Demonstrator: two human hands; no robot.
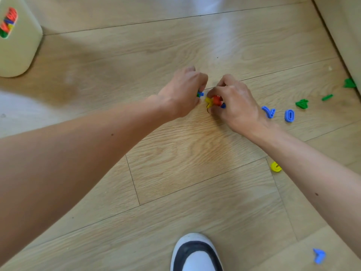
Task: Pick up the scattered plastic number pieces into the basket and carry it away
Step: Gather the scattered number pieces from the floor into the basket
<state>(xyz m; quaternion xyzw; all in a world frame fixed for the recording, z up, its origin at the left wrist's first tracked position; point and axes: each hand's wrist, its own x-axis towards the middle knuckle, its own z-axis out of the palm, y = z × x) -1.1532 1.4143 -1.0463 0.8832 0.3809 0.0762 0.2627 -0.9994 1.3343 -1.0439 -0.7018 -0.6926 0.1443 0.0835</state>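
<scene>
Stretching across the whole view, the wood-plank floor (pixel 175 173) lies mostly bare in the middle and at the lower left, leaving wide open room there. Along the right edge a pale wall or furniture base (pixel 347 36) runs diagonally and closes off that side. At the upper left stands the cream basket (pixel 21 51), well apart from the hands; coloured pieces show through its handle slot (pixel 8 22).

Both bare forearms reach in from the lower corners and meet near the centre, low over the floor. The left hand (pixel 181 92) is curled closed, with a blue and green piece (pixel 200 94) pinched at its fingertips. The right hand (pixel 232 102), just beside it, is closed around a bunch of yellow, red and blue pieces (pixel 214 101).

At the bottom edge sits the toe of a white and black shoe (pixel 195 253).

Loose number pieces lie scattered on the right: a blue seven (pixel 269 112) near the right wrist, a blue zero (pixel 289 115), a green four (pixel 302 103), a green bar (pixel 327 97), a green piece (pixel 349 83) close to the wall, a yellow piece (pixel 275 166) beside the right forearm, and a blue piece (pixel 318 256) near the lower right corner.
</scene>
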